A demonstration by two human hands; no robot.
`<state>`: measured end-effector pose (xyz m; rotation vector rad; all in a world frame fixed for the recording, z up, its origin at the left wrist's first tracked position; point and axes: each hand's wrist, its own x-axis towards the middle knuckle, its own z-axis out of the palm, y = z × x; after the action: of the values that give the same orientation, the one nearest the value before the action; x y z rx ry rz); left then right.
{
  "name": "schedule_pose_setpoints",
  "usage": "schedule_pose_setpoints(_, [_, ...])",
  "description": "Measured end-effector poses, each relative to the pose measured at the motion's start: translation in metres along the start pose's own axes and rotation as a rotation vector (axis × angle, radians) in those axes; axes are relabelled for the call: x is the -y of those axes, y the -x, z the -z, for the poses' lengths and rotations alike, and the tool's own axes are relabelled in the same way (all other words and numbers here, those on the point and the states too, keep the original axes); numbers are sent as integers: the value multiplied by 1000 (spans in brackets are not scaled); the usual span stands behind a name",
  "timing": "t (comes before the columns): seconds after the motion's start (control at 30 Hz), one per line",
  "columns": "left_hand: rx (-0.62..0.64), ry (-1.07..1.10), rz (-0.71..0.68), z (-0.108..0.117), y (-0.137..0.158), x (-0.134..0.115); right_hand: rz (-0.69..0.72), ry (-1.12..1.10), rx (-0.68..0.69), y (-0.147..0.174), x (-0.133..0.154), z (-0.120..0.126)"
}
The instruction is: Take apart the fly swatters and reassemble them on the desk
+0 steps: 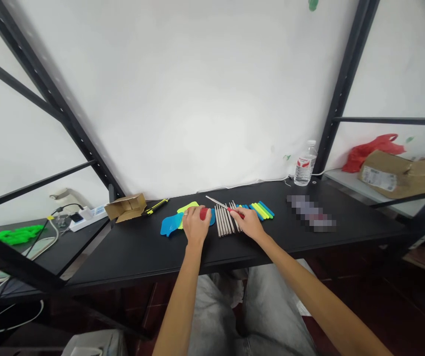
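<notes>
Both forearms are bare and reach forward. The left forearm (178, 299) climbs steeply from the lower edge; the right forearm (316, 289) slants in farther, from the lower right. The left hand (196, 225) shows its back, fingers bent in a grip — the right hand (251, 223) points leftward, thumb and fingers drawn together. The hands are near each other but apart — the legs (214, 316) below, knees forward.

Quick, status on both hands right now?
Left hand: closed on a red piece; too small to identify.
Right hand: closed, holding a slim metal rod with red near the fingers.
</notes>
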<state>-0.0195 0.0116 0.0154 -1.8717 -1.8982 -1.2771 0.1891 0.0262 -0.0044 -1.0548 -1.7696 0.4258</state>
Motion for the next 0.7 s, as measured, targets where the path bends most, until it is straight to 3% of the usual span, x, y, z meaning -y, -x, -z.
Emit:
schedule_pose_setpoints(0.17, [107, -306, 85, -6, 6, 6, -48, -41, -86, -1, -7, -2])
schedule_pose_setpoints(0.37, [161, -222, 76, -8, 5, 11, -59, -20, -95, -2, -10, -3])
schedule_pose_setpoints(0.6, [-165, 53, 116, 3, 1, 14, -47, -9, -80, -1, -9, -3])
schedule_pose_setpoints(0.7, [-231, 176, 180, 5, 1, 13, -46, -18, -76, 0, -7, -2])
